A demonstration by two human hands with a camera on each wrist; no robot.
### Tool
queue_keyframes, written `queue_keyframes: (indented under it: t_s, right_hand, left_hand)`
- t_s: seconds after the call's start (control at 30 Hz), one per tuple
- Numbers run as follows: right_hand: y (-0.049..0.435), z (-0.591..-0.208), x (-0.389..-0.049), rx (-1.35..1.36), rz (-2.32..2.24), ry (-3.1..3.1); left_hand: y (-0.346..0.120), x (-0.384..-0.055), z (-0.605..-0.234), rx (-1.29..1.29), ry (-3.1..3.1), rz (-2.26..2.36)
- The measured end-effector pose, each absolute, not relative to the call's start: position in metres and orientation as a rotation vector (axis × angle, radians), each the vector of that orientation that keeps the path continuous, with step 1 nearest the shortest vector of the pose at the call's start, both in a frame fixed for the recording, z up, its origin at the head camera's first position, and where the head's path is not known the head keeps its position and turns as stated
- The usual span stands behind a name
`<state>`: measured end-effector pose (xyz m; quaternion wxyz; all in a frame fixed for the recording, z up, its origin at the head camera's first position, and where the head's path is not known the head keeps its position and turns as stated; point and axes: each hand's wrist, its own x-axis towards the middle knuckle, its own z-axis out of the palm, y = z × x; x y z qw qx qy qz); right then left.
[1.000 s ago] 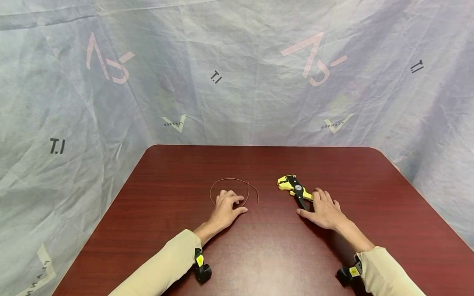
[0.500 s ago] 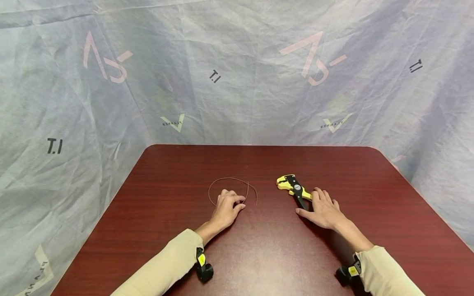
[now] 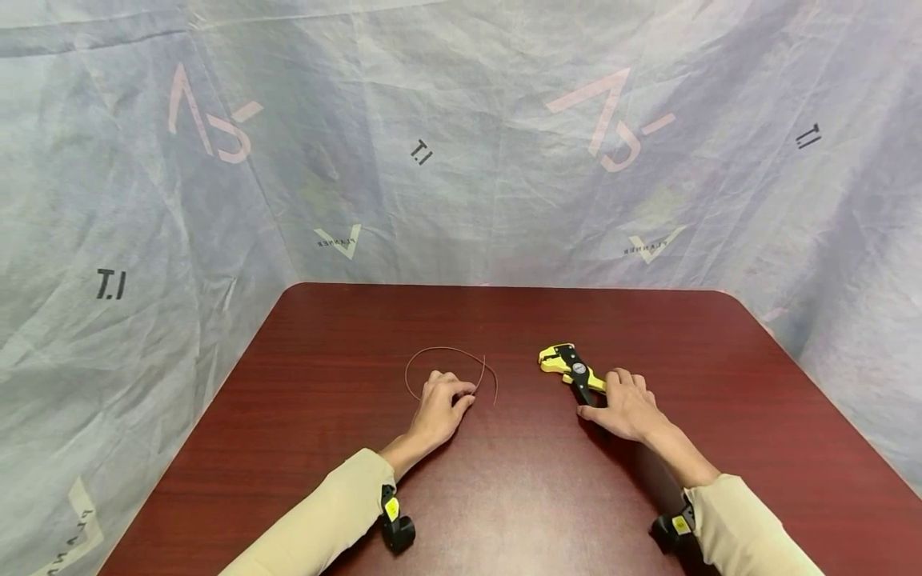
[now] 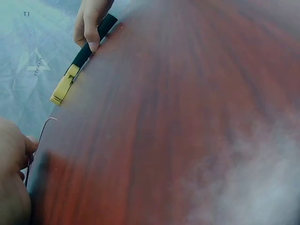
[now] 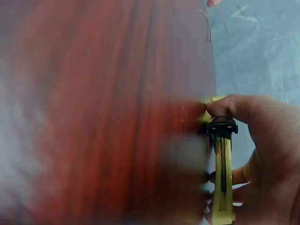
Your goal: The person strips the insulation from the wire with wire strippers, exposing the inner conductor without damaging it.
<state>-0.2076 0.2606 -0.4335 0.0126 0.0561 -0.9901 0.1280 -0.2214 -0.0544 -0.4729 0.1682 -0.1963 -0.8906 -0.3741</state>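
A wrinkled, pale grey-blue sheet (image 3: 461, 184) printed with letters and logos rises beyond the far edge of a table and along both sides. The dark red wooden tabletop (image 3: 533, 480) has rounded far corners; its side edges spread apart toward the viewer, with wide margins of wood outside each arm. Two cream sleeves (image 3: 317, 516) reach in from the bottom. The right hand (image 3: 625, 406) and left hand (image 3: 438, 412) lie well apart, with a broad strip of tabletop between them. A yellow-and-black hand tool (image 3: 579, 370), its head angled away to the left and set back from the far edge, is gripped by the right hand, thumb on one side and fingers curled round the other. Under each wrist sits a small black camera (image 3: 397, 530). Thinnest is a brown wire (image 3: 441, 347), looped on the tabletop left of the tool, pinched between the left thumb and fingers; its end curves toward the tool without touching it.
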Motion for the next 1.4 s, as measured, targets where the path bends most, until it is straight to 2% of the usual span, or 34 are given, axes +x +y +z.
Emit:
queue_keyframes:
  t_s: [0.5, 1.07, 1.23, 1.4]
  right_hand:
    - [0.264, -0.419, -0.215, 0.22, 0.654, -3.202]
    - [0.27, -0.402, -0.225, 0.038, 1.175, -3.405]
    - [0.274, -0.401, -0.229, -0.036, 1.553, -3.383]
    - [0.284, -0.408, -0.236, -0.07, 2.278, -3.162]
  left_hand:
    - [-0.052, -0.217, -0.463, -0.507, -2.414, -1.173]
    - [-0.056, -0.216, -0.457, -0.481, -2.399, -1.183]
    - [-0.057, -0.217, -0.457, -0.483, -2.397, -1.181]
    - [-0.057, -0.217, -0.456, -0.486, -2.394, -1.187]
